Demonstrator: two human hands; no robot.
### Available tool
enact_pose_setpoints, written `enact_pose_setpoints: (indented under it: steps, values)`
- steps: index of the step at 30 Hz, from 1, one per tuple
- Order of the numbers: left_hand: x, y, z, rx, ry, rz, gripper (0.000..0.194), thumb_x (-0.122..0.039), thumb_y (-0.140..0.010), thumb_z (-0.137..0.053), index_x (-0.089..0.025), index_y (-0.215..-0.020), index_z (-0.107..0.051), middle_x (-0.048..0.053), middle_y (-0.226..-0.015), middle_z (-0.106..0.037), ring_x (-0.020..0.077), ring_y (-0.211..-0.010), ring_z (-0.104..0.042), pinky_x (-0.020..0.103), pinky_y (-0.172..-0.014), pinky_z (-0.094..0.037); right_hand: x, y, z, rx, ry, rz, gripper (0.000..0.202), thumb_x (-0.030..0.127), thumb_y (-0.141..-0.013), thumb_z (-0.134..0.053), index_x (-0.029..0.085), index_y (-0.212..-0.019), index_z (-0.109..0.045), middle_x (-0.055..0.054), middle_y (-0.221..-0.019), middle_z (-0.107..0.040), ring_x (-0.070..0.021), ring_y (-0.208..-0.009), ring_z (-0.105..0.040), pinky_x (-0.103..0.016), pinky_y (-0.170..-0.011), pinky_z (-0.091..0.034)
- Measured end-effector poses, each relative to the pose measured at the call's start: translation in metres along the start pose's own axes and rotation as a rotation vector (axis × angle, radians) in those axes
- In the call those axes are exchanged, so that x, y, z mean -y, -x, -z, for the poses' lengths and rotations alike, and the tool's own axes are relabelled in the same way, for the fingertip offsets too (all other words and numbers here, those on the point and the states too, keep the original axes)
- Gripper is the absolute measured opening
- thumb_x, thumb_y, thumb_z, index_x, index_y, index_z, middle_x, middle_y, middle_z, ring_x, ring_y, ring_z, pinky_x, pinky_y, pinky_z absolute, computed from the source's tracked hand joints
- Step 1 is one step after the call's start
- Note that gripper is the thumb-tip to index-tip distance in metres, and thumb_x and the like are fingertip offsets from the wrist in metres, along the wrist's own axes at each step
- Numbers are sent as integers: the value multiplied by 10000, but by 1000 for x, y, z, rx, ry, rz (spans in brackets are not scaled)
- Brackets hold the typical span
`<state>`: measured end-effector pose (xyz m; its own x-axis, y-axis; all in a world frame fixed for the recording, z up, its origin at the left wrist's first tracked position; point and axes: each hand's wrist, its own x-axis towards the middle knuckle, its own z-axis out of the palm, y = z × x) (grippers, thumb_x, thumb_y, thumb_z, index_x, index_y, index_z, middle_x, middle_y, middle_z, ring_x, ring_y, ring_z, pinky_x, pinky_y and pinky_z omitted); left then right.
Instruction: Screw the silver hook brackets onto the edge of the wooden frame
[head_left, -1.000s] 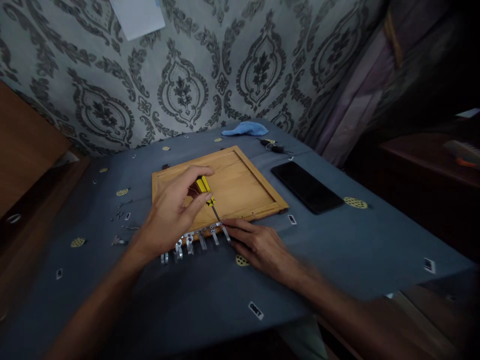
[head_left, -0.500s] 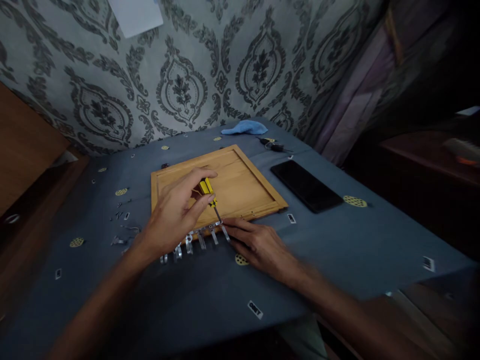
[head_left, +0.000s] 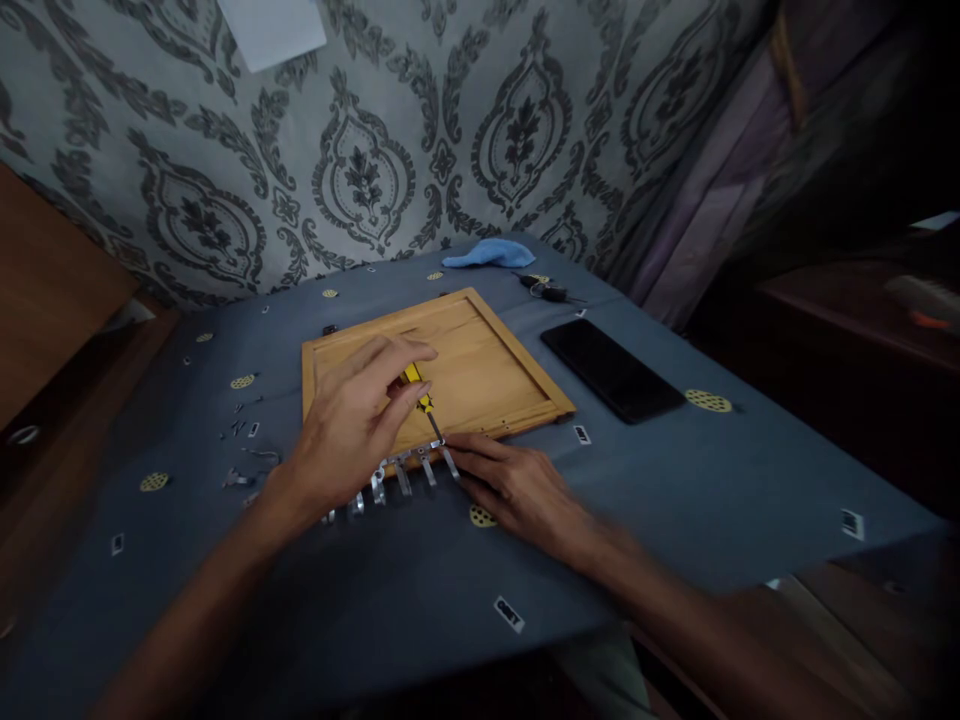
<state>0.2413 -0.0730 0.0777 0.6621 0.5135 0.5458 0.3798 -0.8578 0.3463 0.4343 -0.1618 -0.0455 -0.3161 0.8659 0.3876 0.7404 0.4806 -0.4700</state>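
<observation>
My left hand [head_left: 364, 415] is closed around the yellow handle of a screwdriver [head_left: 421, 392]. The screwdriver's tip points down at a metal hook [head_left: 450, 463] on the near edge of a framed wooden board [head_left: 517, 350]. At that same hook rest the fingertips of my right hand [head_left: 517, 490], pressed together at its end; how firmly they grip it is partly hidden. Several more silvery hooks [head_left: 403, 478] line the board's edge to the left, jutting toward me. My left forearm covers some of them.
Loose hooks [head_left: 238, 480] and small screws [head_left: 238, 428] lie left of the board. A black phone [head_left: 611, 370] is on the right, with keys [head_left: 551, 290] and a blue cloth [head_left: 489, 253] behind. A patterned wall [head_left: 442, 160] borders the blue-covered table [head_left: 675, 500].
My left hand's fingers have shifted slightly around the screwdriver handle, and the handle looks a little turned. My right hand stays at the same hook.
</observation>
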Motion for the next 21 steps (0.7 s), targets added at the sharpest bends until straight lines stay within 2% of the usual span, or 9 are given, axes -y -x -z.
enact_pose_setpoints:
  steps: [12, 17, 21]
  values:
    - [-1, 0, 2, 13, -45, -24, 200, -86, -968, -587, -144, -1150, -647, 76, -1132, -736, 161, -1000, -718, 244, -874, -593, 0, 0, -1, -4, -3, 15, 435, 99, -966, -566, 215, -1371, -674, -100, -1367, -701, -253, -1111, -745, -379, -924, -640]
    - [-1, -1, 4, 7, -61, -32, 195, -78, -959, -601, -124, -1142, -651, 64, -1099, -736, 137, -897, -713, 231, -826, -590, -2, 1, -2, -14, 8, 27, 448, 96, -957, -585, 222, -1379, -666, -100, -1350, -710, -249, -1096, -752, -370, -902, -645]
    - [-1, -1, 6, -4, -80, -25, 198, -89, -961, -611, -124, -1151, -653, 59, -1101, -734, 139, -902, -715, 246, -846, -586, -2, 1, -2, -1, 22, 14, 428, 109, -959, -592, 222, -1364, -671, -103, -1362, -703, -253, -1096, -752, -380, -890, -647]
